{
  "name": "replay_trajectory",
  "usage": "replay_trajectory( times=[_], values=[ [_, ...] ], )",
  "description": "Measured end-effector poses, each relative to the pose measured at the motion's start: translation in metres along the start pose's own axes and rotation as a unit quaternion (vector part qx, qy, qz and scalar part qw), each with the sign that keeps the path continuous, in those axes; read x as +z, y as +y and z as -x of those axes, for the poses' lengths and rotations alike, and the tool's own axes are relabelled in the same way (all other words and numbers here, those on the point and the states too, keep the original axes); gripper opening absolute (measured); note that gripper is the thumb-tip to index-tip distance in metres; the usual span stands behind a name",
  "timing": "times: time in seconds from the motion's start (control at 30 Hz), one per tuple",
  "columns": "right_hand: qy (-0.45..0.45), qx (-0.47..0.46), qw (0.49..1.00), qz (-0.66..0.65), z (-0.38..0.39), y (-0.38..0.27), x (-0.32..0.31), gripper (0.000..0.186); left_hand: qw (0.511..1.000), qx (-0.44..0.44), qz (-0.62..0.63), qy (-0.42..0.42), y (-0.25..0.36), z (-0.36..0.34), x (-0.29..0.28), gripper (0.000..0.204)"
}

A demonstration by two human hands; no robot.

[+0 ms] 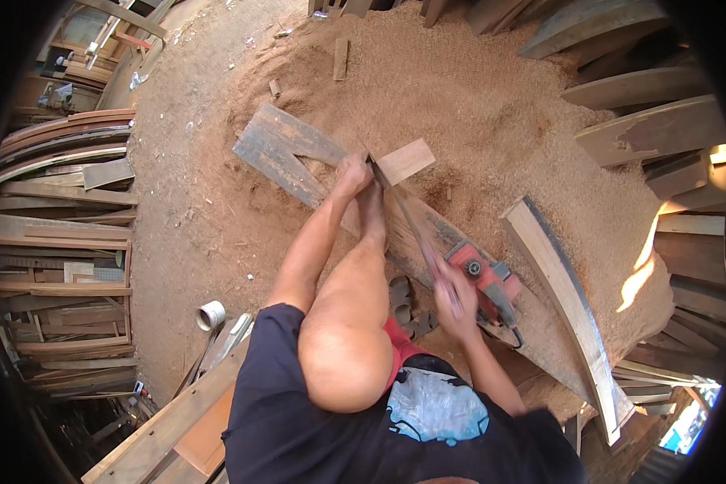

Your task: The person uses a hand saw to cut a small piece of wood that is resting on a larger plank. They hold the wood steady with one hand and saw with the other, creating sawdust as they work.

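Observation:
A long, thin handsaw [415, 222] runs slantwise from my left hand down to my right. My right hand [457, 306], smeared by motion, is closed round its handle end. My left hand [355, 173] is closed at the left end of a short pale board [409, 161], beside the saw's far end; its fingertips are partly hidden. The short board lies across a long, worn plank [278, 141] with a V-shaped notch at its far end. My bare foot [373, 214] presses on the plank beside my left hand. A red electric planer [480, 278] rests on the plank near my right hand.
Sawdust [492, 105] covers the ground ahead. A curved timber [565, 290] lies at the right. Stacked lumber [64, 282] lines the left, with curved boards [645, 129] along the right. A white pipe piece [210, 315] stands near a beam [169, 415] at lower left.

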State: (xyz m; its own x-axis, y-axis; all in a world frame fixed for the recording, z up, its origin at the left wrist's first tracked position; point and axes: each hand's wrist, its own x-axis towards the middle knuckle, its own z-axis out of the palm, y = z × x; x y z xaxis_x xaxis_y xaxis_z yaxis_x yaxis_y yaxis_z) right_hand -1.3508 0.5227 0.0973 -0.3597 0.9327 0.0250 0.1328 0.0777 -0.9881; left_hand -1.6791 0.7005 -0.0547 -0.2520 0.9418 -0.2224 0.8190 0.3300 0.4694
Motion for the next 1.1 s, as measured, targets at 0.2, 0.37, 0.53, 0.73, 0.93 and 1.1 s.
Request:
replay_trajectory(
  times=[0.2, 0.37, 0.53, 0.73, 0.93, 1.1],
  values=[
    [0.096, -0.007, 0.995, 0.035, 0.025, 0.036, 0.011, 0.033, 0.998, 0.069, 0.000, 0.006, 0.013, 0.005, -0.005, 0.033],
    [0.049, 0.000, 0.999, -0.001, -0.166, 0.048, 0.064, 0.037, 0.999, 0.047, 0.014, 0.011, 0.015, 0.002, -0.004, 0.033],
    [0.040, -0.052, 0.996, 0.055, -0.097, 0.028, 0.039, 0.039, 0.999, 0.042, 0.005, 0.007, -0.002, -0.004, -0.001, 0.032],
    [0.080, 0.020, 0.994, 0.074, 0.087, 0.007, -0.021, 0.036, 0.999, 0.043, 0.017, -0.029, 0.016, 0.001, -0.011, 0.031],
    [0.060, -0.021, 0.998, 0.000, -0.152, 0.058, 0.054, 0.038, 0.992, 0.041, 0.033, -0.113, 0.006, -0.009, -0.030, 0.030],
    [-0.040, 0.114, 0.992, 0.026, -0.178, 0.024, 0.054, 0.045, 0.996, -0.005, 0.029, -0.085, 0.038, -0.074, -0.076, 0.036]
  ],
)
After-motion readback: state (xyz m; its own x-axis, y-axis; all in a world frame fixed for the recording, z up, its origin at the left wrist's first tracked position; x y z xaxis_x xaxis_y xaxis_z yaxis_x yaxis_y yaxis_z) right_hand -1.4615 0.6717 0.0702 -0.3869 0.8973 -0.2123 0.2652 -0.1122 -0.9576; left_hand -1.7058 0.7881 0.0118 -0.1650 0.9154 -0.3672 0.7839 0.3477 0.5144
